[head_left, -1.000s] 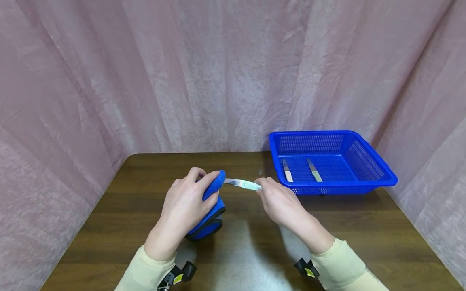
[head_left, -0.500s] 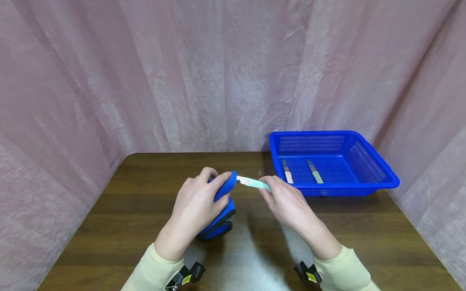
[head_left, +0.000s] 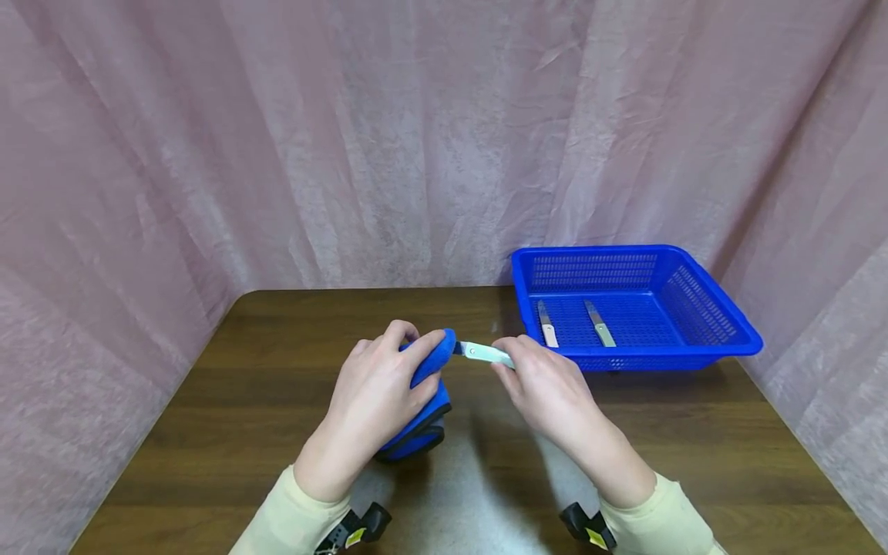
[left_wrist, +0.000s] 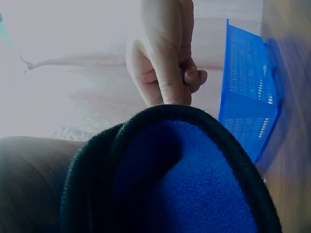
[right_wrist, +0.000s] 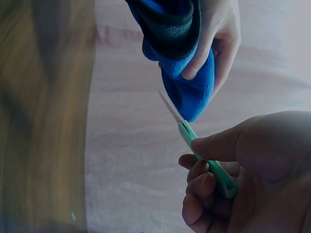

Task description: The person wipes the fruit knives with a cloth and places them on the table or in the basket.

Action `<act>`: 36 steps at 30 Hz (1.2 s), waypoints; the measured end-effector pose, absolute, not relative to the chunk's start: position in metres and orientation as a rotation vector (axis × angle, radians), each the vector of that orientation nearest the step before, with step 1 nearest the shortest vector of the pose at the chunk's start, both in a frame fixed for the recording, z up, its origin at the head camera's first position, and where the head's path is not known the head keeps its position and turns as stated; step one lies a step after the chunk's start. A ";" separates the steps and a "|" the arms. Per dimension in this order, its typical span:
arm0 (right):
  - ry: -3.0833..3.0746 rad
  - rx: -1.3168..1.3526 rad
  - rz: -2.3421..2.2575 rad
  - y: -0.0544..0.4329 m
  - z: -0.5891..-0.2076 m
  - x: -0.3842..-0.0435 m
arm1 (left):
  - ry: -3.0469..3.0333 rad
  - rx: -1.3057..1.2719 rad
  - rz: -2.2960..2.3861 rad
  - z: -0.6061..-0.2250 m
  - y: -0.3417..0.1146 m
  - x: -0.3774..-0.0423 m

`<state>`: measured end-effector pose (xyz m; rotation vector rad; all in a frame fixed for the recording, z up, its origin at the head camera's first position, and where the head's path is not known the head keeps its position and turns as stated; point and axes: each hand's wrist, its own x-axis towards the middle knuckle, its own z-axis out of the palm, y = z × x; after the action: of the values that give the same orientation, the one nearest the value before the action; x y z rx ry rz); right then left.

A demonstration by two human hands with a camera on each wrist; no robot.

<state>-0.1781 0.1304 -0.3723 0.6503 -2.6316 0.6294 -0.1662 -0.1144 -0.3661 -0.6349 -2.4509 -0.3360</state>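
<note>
My left hand (head_left: 378, 393) grips a folded blue cloth (head_left: 426, 412) with black edging above the table. In the right wrist view its thumb and fingers pinch the blue cloth (right_wrist: 189, 94) from both sides. My right hand (head_left: 548, 385) holds a small knife (head_left: 486, 353) by its pale green handle. The knife's handle (right_wrist: 214, 170) lies between thumb and curled fingers in the right wrist view. Its blade points left to the cloth's end, which hides most of it in the head view. The left wrist view shows mostly the cloth (left_wrist: 194, 174), with the right hand (left_wrist: 165, 53) behind.
A blue perforated plastic basket (head_left: 638, 361) stands at the back right of the wooden table (head_left: 277, 370). Inside lie two small knives, one with a white handle (head_left: 549, 335) and one with a pale green handle (head_left: 606, 335). Pink curtains (head_left: 416, 154) surround the table.
Both hands have shifted slightly right with the cloth and the knife. The cloth's end now covers more of the blade. The basket and the knives in it stay in place.
</note>
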 end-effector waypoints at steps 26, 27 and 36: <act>-2.555 0.694 0.578 0.128 -0.367 -0.168 | -2.472 -0.695 -0.297 -0.365 -0.109 -0.161; -2.555 0.692 0.580 0.128 -0.367 -0.168 | -2.475 -0.691 -0.300 -0.365 -0.110 -0.161; -2.563 0.677 0.602 0.130 -0.364 -0.167 | -2.500 -0.652 -0.309 -0.362 -0.116 -0.162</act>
<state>-0.1671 0.1302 -0.3637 0.6768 -2.5629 0.6023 -0.1619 -0.1157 -0.3619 -0.6517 -2.5000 -0.3089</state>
